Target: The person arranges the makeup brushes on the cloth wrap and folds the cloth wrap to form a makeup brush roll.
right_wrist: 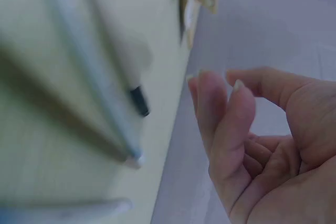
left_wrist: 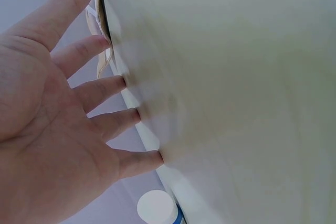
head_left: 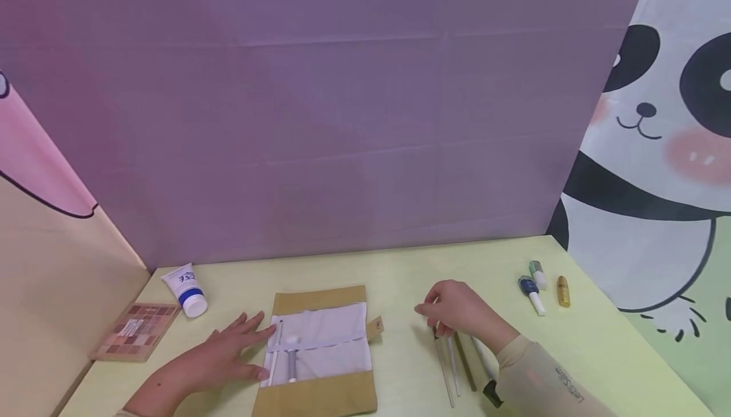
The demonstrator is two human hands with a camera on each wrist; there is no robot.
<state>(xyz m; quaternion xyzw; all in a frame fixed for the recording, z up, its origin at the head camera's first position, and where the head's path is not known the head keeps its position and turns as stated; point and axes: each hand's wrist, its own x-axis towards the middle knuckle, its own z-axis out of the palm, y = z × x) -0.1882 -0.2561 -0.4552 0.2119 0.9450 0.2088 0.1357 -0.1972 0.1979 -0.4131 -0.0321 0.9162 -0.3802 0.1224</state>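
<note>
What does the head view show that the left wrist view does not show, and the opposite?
Only the head view shows the right hand, the palette, the loose brushes and the blue bottle.

Only the left wrist view shows the palm side of the left hand.

Both show that hand, the tube, part of the case and the table.

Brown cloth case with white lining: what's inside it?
A thin white stick and short grey-handled tool lie on the lining. Parts beneath the pale fabric strip are covered.
</note>
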